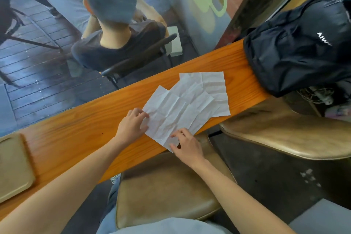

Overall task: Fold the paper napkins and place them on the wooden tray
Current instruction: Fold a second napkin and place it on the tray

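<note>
Your left hand (133, 125) rests on the orange wooden counter (76, 133), with the fingers spread loose and the fingertips touching the left edge of the top napkin (176, 112). It does not pinch the paper; it only presses on it. Your right hand (185, 145) is at the near corner of the same napkin, where the paper reaches the edge of the counter. Its fingers are bent a little and lie on the corner, but I cannot tell if the thumb is under the paper or only on top of it.

The top napkin is open and flat, with many crease lines, and it lies at an angle on the counter. Under it there are more unfolded napkins (212, 89), fanned out toward the far right side. How many there are I cannot count with certainty.

The wooden tray (13, 167) is well apart from the napkins, at the left end of the counter, partly out of view.

A black backpack (300, 43) sits on the right end of the counter, near the napkins but not touching them. Below the counter you see a brown stool seat (167, 186), and a second one (284, 131) to the right.
</note>
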